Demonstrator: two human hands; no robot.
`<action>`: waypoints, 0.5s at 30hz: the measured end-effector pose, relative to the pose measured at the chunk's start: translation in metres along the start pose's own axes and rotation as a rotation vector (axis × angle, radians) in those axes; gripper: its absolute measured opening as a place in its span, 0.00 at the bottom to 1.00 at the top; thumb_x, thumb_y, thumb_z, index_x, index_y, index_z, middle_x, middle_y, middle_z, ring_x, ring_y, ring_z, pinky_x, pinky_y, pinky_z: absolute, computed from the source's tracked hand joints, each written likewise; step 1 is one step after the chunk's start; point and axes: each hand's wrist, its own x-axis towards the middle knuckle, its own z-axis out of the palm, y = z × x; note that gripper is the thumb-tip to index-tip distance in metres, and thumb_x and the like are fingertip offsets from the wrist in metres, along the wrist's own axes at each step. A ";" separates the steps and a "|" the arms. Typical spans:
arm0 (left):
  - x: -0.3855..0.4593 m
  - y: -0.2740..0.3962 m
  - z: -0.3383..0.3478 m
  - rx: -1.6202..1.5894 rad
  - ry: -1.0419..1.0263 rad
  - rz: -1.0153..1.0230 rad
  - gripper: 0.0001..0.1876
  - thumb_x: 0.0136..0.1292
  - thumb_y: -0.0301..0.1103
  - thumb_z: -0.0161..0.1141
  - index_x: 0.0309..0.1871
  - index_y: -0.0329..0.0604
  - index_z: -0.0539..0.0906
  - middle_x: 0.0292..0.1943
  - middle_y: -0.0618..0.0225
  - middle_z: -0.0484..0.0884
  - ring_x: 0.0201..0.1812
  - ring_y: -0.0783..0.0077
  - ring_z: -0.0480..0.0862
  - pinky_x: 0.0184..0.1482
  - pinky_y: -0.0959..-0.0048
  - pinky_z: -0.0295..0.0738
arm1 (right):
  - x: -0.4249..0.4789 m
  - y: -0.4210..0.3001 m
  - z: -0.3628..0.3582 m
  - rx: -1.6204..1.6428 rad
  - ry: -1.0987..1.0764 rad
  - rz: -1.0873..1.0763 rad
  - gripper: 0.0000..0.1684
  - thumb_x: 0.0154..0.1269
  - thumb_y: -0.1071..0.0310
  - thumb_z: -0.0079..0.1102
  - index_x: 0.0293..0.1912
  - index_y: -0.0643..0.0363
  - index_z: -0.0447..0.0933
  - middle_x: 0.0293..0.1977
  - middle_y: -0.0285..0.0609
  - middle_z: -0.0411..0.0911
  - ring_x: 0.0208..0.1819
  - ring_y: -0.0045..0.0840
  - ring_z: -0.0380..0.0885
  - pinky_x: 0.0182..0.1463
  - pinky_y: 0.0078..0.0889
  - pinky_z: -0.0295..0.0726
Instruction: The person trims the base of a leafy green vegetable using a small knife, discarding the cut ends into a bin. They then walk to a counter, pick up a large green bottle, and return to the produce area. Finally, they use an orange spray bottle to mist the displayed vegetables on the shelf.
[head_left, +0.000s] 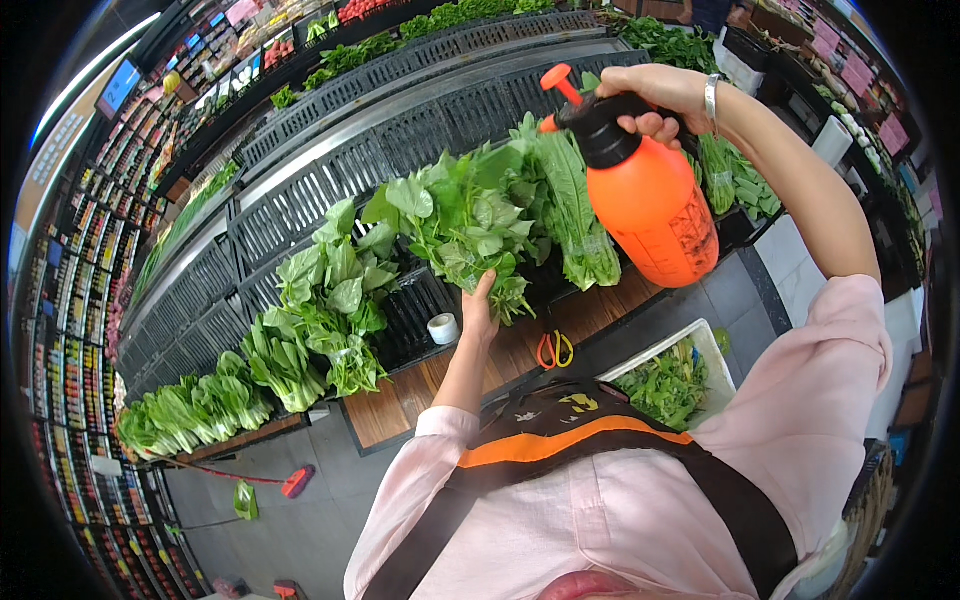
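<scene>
In my right hand (645, 105) is an orange pump spray bottle (652, 210) with a black head, held up over the shelf front, its nozzle pointing left. My left hand (480, 307) grips the stems of a bunch of leafy greens (472, 217), its leaves spread towards the black slatted shelf. Right of that bunch lies a head of long-leaf lettuce (574, 210), partly behind the bottle. More leafy greens (334, 300) and bok choy (281, 364) line the shelf edge to the left. A white roll of tape (443, 328) stands near my left wrist.
Scissors with red and yellow handles (555, 350) lie at the wooden ledge (397, 405). A white foam box (720, 367) of loose greens is below on the right. On the floor at lower left are a broom (298, 481) and a fallen leaf (244, 500). Black slatted shelves (360, 169) rise ahead.
</scene>
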 end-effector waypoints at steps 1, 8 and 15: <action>0.000 -0.002 -0.004 -0.032 -0.004 -0.029 0.25 0.68 0.36 0.67 0.66 0.44 0.73 0.55 0.61 0.83 0.50 0.57 0.86 0.54 0.52 0.84 | 0.001 -0.004 0.003 0.001 0.028 0.018 0.23 0.65 0.43 0.49 0.25 0.51 0.68 0.11 0.23 0.59 0.10 0.09 0.54 0.17 0.22 0.55; -0.002 0.014 -0.018 -0.063 -0.061 -0.204 0.22 0.72 0.44 0.62 0.62 0.40 0.79 0.54 0.59 0.85 0.51 0.58 0.86 0.55 0.55 0.83 | 0.017 0.009 0.019 -0.114 -0.069 0.123 0.23 0.66 0.45 0.51 0.24 0.53 0.69 0.12 0.24 0.62 0.10 0.10 0.54 0.16 0.21 0.58; -0.006 0.016 -0.015 0.045 0.012 -0.182 0.27 0.68 0.42 0.67 0.65 0.38 0.73 0.55 0.57 0.83 0.52 0.57 0.86 0.55 0.54 0.84 | 0.017 0.058 0.001 0.182 0.074 0.158 0.22 0.68 0.48 0.51 0.27 0.54 0.70 0.15 0.28 0.67 0.11 0.10 0.57 0.13 0.19 0.58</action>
